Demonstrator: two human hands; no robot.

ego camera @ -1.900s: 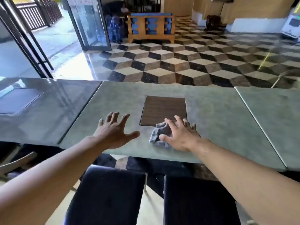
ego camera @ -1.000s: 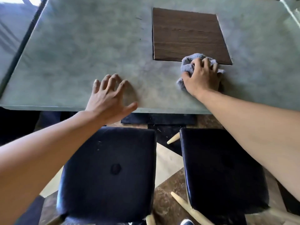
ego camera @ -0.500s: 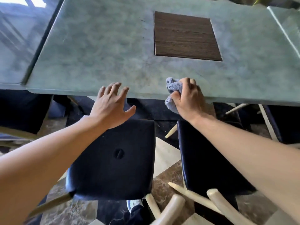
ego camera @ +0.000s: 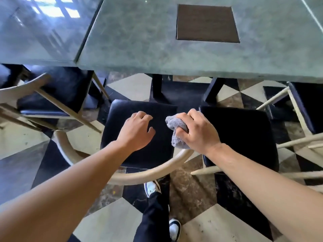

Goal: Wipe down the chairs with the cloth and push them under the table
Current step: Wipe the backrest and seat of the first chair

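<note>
Head view
Landmark: the middle chair (ego camera: 139, 135), black seat, pale curved backrest, pulled out from the counter (ego camera: 157, 49).
Left hand (ego camera: 138, 131): above the middle chair's seat, fingers loosely curled, holding nothing.
Right hand (ego camera: 197, 131): at the middle chair's right edge, gripping the cloth.
Cloth (ego camera: 175, 130): grey, bunched, over the gap between the middle chair and the right chair (ego camera: 244, 137).
Counter: green stone top with a brown inset panel (ego camera: 207, 23), beyond the middle chair.
Left chair (ego camera: 57, 91): left of the middle chair, seat partly under the counter.
</note>
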